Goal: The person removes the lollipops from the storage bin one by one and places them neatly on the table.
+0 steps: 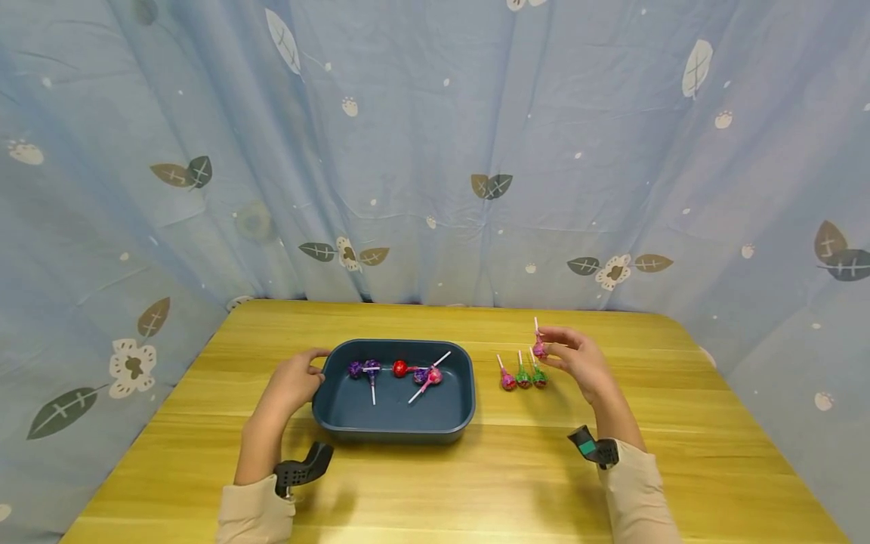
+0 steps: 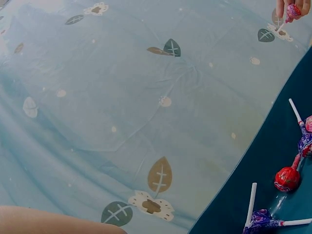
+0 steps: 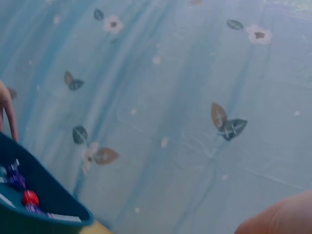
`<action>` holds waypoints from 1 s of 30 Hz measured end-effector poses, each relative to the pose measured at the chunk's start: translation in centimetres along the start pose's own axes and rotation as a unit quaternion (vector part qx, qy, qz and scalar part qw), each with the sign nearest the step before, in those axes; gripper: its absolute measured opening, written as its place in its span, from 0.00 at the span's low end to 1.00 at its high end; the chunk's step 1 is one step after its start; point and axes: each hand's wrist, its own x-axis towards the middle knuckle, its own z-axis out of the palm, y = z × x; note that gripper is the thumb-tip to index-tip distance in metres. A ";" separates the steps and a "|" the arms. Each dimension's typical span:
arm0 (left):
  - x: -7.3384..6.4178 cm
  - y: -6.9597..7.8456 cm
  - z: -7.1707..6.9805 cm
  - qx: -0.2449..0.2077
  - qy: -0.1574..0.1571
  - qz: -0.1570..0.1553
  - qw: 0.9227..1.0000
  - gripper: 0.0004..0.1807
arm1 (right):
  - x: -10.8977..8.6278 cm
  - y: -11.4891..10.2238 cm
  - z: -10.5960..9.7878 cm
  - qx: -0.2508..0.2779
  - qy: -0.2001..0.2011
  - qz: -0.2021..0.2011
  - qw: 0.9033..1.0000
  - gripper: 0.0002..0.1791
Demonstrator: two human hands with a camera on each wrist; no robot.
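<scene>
My right hand (image 1: 578, 360) pinches a pink lollipop (image 1: 540, 348) by its wrapped head, stick pointing up, above the right part of the table. Just below and left of it, another pink lollipop (image 1: 507, 380) and two green lollipops (image 1: 522, 377) lie side by side. My left hand (image 1: 296, 381) holds the left rim of a dark blue tray (image 1: 394, 432). Inside the tray are purple lollipops (image 1: 371, 366) on the left, with a red lollipop (image 1: 400, 368), a pink one (image 1: 433, 376) and another purple one further right. The left wrist view shows the red lollipop (image 2: 287, 179) closely.
The yellow wooden table (image 1: 516, 483) carries everything. A light blue patterned curtain (image 1: 435, 151) hangs behind it and along both sides. Each wrist wears a black camera mount (image 1: 302, 468), over beige sleeves (image 1: 639, 491).
</scene>
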 end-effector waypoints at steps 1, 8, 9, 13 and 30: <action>0.0 0.0 0.0 0.000 0.000 -0.001 1.000 0.24 | 0.0 0.0 -0.2 -0.006 0.007 0.001 1.000 0.23; -0.1 0.1 0.0 -0.011 -0.003 0.000 1.000 0.24 | 0.0 0.6 -1.3 -0.023 0.030 0.018 0.999 0.24; -0.1 0.1 0.0 -0.012 -0.003 -0.001 1.000 0.24 | 0.1 0.7 -1.5 -0.024 0.031 0.021 0.999 0.24; -0.1 0.1 0.0 -0.013 -0.004 -0.001 1.000 0.24 | 0.3 1.3 -1.8 -0.029 0.030 0.032 0.999 0.23; -0.1 0.1 0.1 -0.010 -0.003 -0.004 1.000 0.25 | 0.8 3.6 -2.1 -0.084 0.031 0.085 0.992 0.24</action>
